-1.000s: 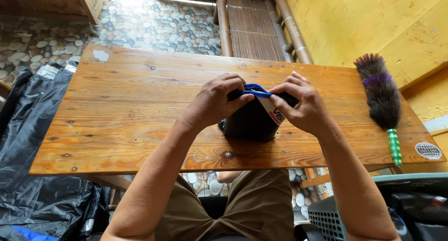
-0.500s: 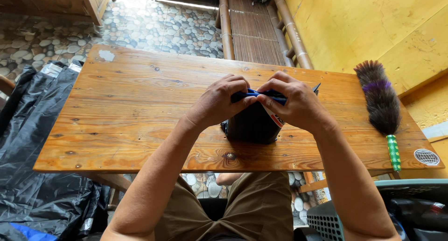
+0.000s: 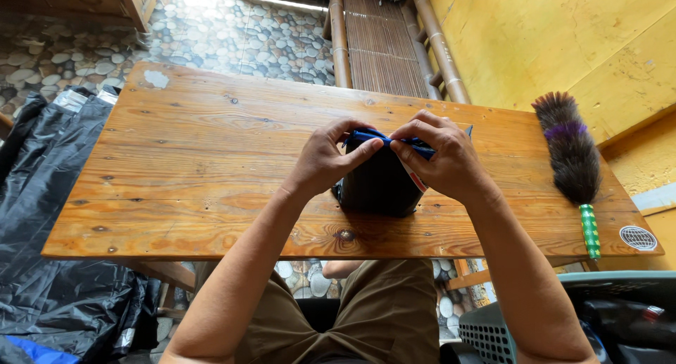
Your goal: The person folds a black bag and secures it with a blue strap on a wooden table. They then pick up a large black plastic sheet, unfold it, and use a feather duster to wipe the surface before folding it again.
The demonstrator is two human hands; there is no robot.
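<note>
Both hands pinch the blue strip (image 3: 386,139) closed atop the black pouch (image 3: 380,184) standing mid-worktop (image 3: 211,167), left hand (image 3: 325,160) gripping from nine o'clock, right hand (image 3: 440,156) from three, the strip's long axis running nine-to-three, equally near both.

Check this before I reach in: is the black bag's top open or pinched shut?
Pinched shut: both hands, left hand and right hand, press the blue top edge of the black bag flat together.
</note>
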